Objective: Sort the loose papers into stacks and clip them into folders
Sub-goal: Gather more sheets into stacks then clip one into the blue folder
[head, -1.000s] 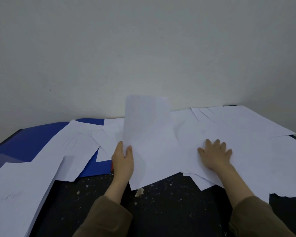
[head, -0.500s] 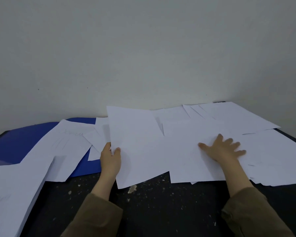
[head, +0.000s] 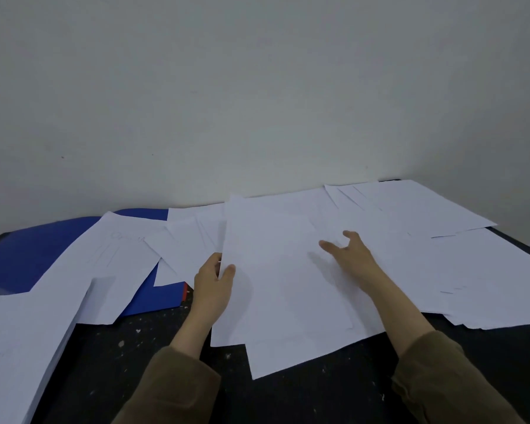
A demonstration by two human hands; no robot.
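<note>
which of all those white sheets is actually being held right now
The centre sheet: the left hand pinches its left edge. Every other loose paper lies ungripped on the table.

Two hands in shot: left hand (head: 212,286) and right hand (head: 352,255). Two olive sleeves, one on each arm: left sleeve (head: 178,390), right sleeve (head: 441,381). One blue folder (head: 37,252) visible, lying under the sheets at left. One thick paper stack (head: 19,347) at the near left corner. Loose sheets (head: 410,215) everywhere, overlapping so much that an exact count can't be had; well over ten. One black table (head: 303,399).
</note>
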